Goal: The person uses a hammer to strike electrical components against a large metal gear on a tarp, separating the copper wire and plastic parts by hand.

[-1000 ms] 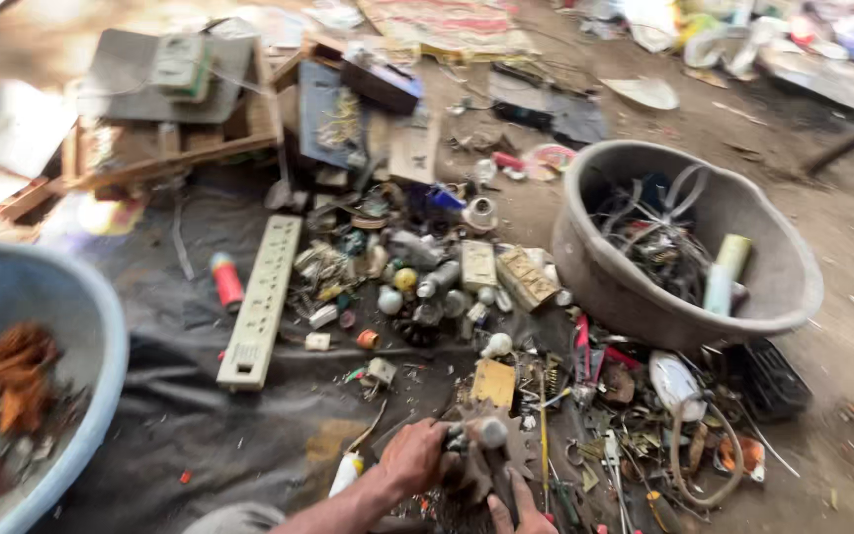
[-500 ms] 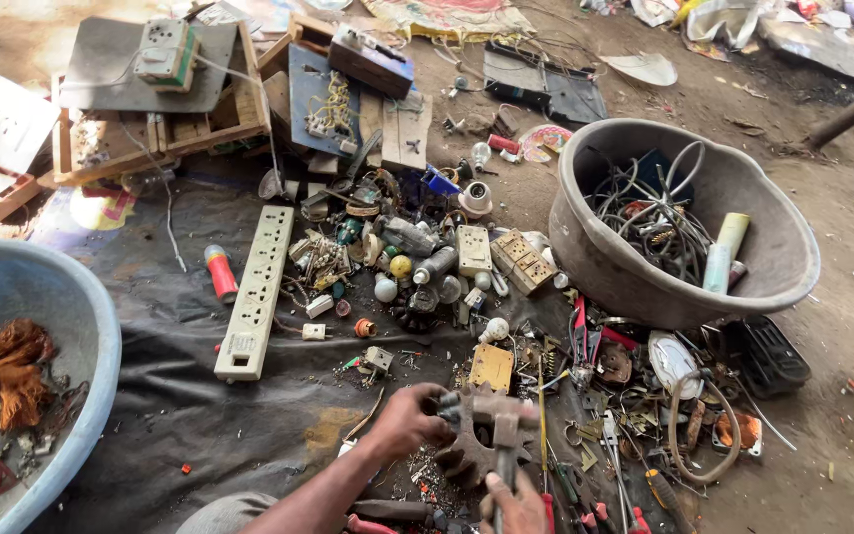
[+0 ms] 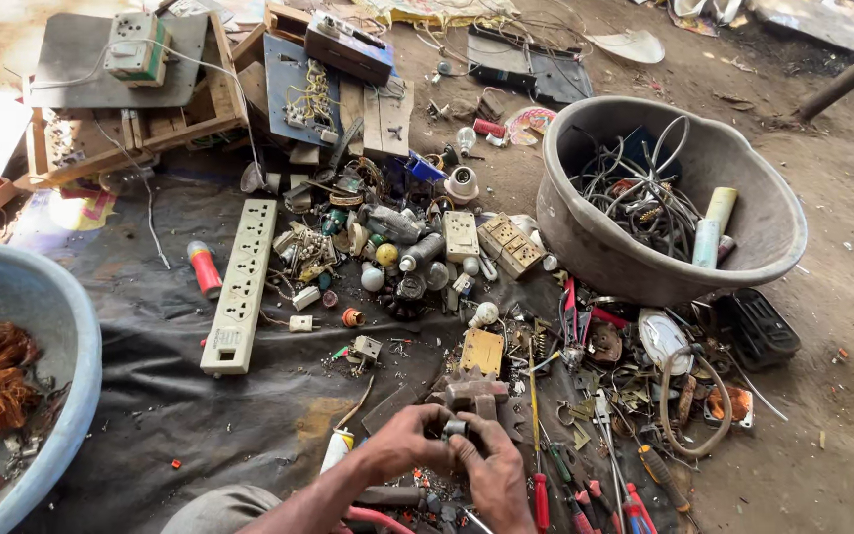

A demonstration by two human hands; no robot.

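A small grey metal part (image 3: 455,429) is gripped between the fingers of the left hand (image 3: 407,450) and the right hand (image 3: 494,473), both closed on it. It is held just in front of a rusty brown toothed metal piece (image 3: 474,394), which lies below a brass-coloured plate (image 3: 481,351), left of red-handled screwdrivers (image 3: 540,494) and well right of a long white power strip (image 3: 240,285).

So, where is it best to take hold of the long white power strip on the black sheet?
Probably grip the power strip across its narrow width near the middle, coming from above. It lies flat and long, and both long sides look free there, while small parts crowd its upper right side.
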